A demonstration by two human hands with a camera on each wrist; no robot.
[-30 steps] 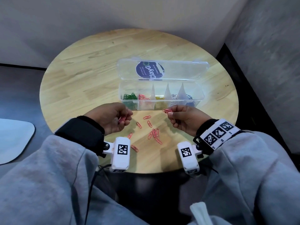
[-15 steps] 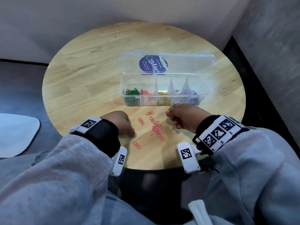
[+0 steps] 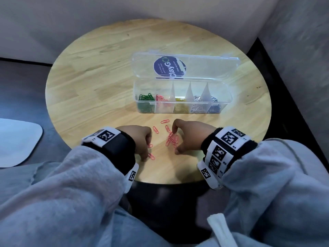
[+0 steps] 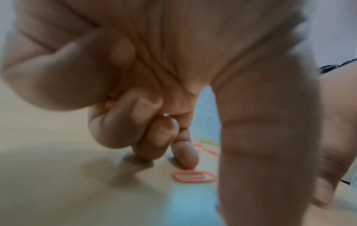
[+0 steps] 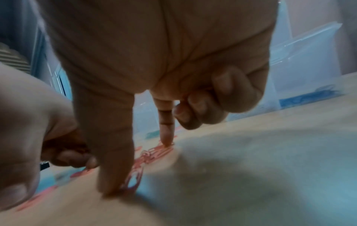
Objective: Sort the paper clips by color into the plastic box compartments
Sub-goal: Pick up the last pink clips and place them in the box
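With the right hand [image 3: 188, 135] spread over the pink paper clip cluster [image 3: 171, 139], thumb and forefinger down, and the left hand [image 3: 140, 141] curled, forefinger beside a pink clip [image 3: 151, 155] on the bench [image 3: 92, 82], tangled clips may spill short of the box [image 3: 183, 97].

Dim soft light, blurred wrist views

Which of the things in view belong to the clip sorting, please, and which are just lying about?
Job: loose pink clips on the table; plastic box with sorted clips; left hand; right hand.

Lying about: white pad off the table's left.
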